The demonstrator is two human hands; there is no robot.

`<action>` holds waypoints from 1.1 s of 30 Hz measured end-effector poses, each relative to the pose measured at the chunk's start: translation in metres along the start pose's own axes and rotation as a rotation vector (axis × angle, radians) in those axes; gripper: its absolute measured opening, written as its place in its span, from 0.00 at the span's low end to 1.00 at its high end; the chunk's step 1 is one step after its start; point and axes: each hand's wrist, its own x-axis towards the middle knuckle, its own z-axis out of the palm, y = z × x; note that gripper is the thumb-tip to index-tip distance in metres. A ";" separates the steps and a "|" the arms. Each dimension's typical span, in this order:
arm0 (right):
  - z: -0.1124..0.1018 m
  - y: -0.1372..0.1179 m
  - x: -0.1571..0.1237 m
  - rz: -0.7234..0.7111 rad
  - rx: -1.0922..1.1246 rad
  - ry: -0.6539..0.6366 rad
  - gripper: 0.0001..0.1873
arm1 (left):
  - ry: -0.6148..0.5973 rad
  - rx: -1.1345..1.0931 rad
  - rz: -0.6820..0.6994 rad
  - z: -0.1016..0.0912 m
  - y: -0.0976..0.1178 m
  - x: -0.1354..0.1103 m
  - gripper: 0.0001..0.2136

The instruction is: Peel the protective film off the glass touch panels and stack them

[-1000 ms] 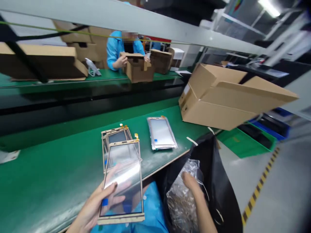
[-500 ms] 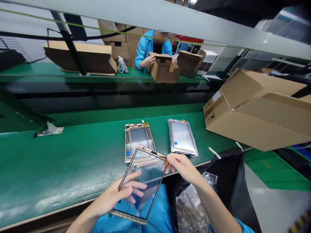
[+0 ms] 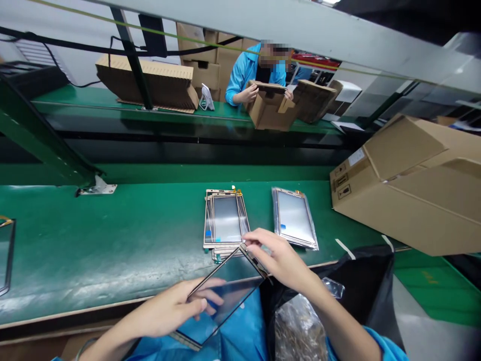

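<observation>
My left hand (image 3: 171, 311) grips the near-left edge of a clear glass panel with a gold frame (image 3: 225, 288), thumb on top and fingers beneath. My right hand (image 3: 280, 258) pinches the panel's far corner. The panel is tilted over the table's front edge, above my blue clothing. Just beyond it a stack of similar gold-framed panels (image 3: 224, 220) lies on the green table (image 3: 112, 240). To the right of the stack rest silver-wrapped panels (image 3: 295, 218).
A large cardboard box (image 3: 413, 185) sits at the right. A black bag holding crumpled clear plastic (image 3: 300, 326) hangs at the lower right. Another panel (image 3: 5, 253) lies at the far left edge. Across the line, a person in blue (image 3: 250, 75) handles a carton (image 3: 272, 108).
My right hand came out of the black bag and took the panel's far corner. The panel tilted flatter and rotated. My view swung left.
</observation>
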 end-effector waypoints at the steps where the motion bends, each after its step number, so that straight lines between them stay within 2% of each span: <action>1: 0.000 -0.006 0.004 -0.056 -0.020 -0.045 0.10 | -0.002 0.016 -0.005 0.001 0.001 0.000 0.20; 5: -0.003 -0.017 0.011 -0.210 -0.169 -0.133 0.11 | 0.002 0.044 0.008 0.002 0.003 -0.002 0.20; 10: -0.009 -0.016 0.009 -0.256 -0.244 -0.225 0.12 | -0.025 0.085 0.009 0.000 0.003 -0.005 0.20; 13: -0.011 -0.016 0.008 -0.289 -0.267 -0.232 0.13 | -0.044 0.113 0.002 -0.002 0.002 -0.006 0.20; 15: -0.009 -0.014 0.006 -0.340 -0.334 -0.177 0.12 | -0.062 0.094 0.002 -0.002 0.001 -0.005 0.19; 19: 0.001 -0.004 -0.001 -0.534 -0.531 0.058 0.10 | -0.134 -0.070 -0.023 -0.004 0.000 -0.003 0.18; 21: 0.006 0.001 -0.007 -0.581 -0.549 0.130 0.09 | -0.173 -0.151 -0.035 -0.007 -0.002 -0.001 0.18; 24: 0.005 -0.001 -0.024 -0.494 -0.389 0.154 0.07 | -0.213 -0.223 -0.023 -0.017 -0.008 0.005 0.19; 28: -0.016 -0.014 -0.056 -0.175 0.289 0.075 0.08 | -0.199 -0.290 0.008 -0.035 -0.016 0.011 0.22; 29: -0.024 -0.016 -0.062 -0.103 0.427 0.130 0.08 | -0.171 -0.287 0.011 -0.039 -0.017 0.012 0.22; 30: -0.032 -0.017 -0.066 -0.056 0.503 0.255 0.07 | -0.137 -0.272 0.010 -0.041 -0.017 0.012 0.22; 31: -0.038 -0.016 -0.067 -0.037 0.507 0.426 0.06 | -0.108 -0.246 0.008 -0.042 -0.015 0.011 0.22; 33: -0.042 -0.012 -0.061 -0.031 0.322 0.715 0.04 | -0.083 -0.176 0.002 -0.039 -0.011 0.010 0.21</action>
